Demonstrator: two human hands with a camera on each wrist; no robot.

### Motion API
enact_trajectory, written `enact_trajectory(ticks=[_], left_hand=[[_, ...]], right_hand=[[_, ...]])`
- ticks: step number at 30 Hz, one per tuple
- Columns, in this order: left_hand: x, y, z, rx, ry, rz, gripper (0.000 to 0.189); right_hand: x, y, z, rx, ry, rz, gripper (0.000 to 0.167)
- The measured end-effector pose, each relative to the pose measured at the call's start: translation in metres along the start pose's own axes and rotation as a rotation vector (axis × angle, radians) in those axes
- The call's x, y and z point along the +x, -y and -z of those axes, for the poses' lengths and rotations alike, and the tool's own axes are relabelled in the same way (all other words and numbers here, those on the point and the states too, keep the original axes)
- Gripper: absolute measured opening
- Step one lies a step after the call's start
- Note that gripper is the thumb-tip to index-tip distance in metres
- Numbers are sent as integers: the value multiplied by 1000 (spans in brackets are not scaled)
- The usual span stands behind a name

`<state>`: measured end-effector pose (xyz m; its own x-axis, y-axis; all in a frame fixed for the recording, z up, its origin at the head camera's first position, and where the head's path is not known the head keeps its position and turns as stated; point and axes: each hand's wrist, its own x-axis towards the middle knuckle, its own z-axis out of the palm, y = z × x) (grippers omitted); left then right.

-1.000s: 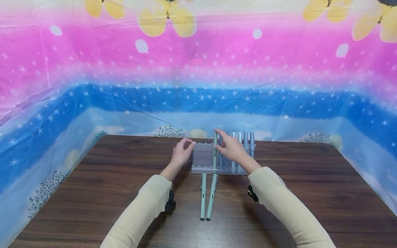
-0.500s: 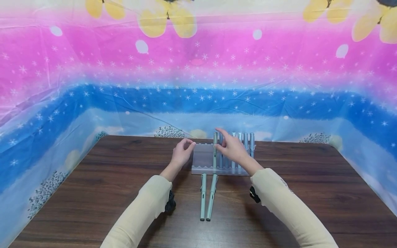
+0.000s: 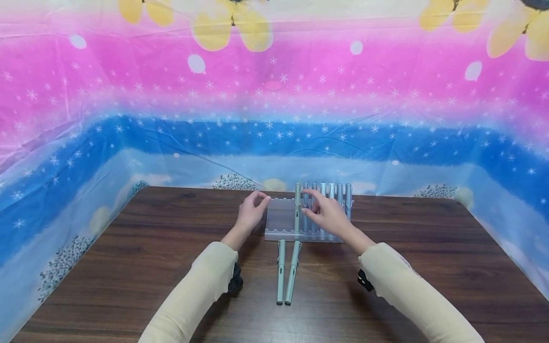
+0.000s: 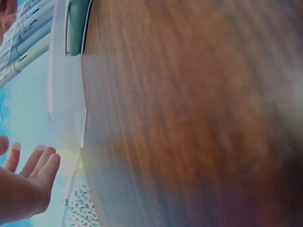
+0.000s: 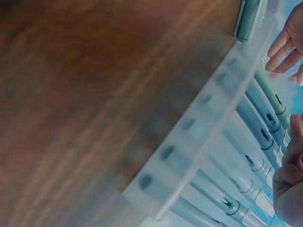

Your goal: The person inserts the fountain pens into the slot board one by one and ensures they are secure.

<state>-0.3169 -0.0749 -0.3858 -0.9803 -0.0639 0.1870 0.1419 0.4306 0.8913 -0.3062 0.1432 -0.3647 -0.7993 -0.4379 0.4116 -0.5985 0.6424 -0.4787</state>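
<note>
A clear pen rack (image 3: pixel 283 216) stands at the back of the table. My left hand (image 3: pixel 252 209) pinches its upper left edge between thumb and index finger; in the left wrist view the other fingers (image 4: pixel 45 165) are extended. A light green pen (image 3: pixel 298 209) stands upright in the rack, left of several bluish and silvery pens (image 3: pixel 349 195). My right hand (image 3: pixel 328 214) hovers before those pens, thumb and index finger apart with nothing between them, just right of the green pen. It partly hides the pens behind it.
Two more green pens, a left one (image 3: pixel 280 274) and a right one (image 3: pixel 293 274), lie on the wooden table (image 3: pixel 150 267) in front of the rack, caps toward it. A patterned cloth (image 3: pixel 274 138) hangs around the back and sides.
My right hand has let go of the upright green pen and drawn back to the right and slightly down. The left hand and the rack have stayed in place.
</note>
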Motion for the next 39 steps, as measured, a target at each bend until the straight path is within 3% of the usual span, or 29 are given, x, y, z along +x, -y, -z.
enact_trajectory(ticks=[6,19,28,32,39], left_hand=[[1,-1,0,-2,-1,4,22],[1,0,0,1,-6,-6,21],[0,1,0,-17,8,0,21],[1,1,0,-9,8,4,22],[1,1,0,-2,-1,9,22]], right_hand=[[-11,-6,-2,31,45,42,43],[-31,-6,-4,95,260,96,40],[-37,-6,-4,221,494,-5,39],[-38,-5,-5,275,544,-62,39],[-39,-6,-5,280,613,-80,44]])
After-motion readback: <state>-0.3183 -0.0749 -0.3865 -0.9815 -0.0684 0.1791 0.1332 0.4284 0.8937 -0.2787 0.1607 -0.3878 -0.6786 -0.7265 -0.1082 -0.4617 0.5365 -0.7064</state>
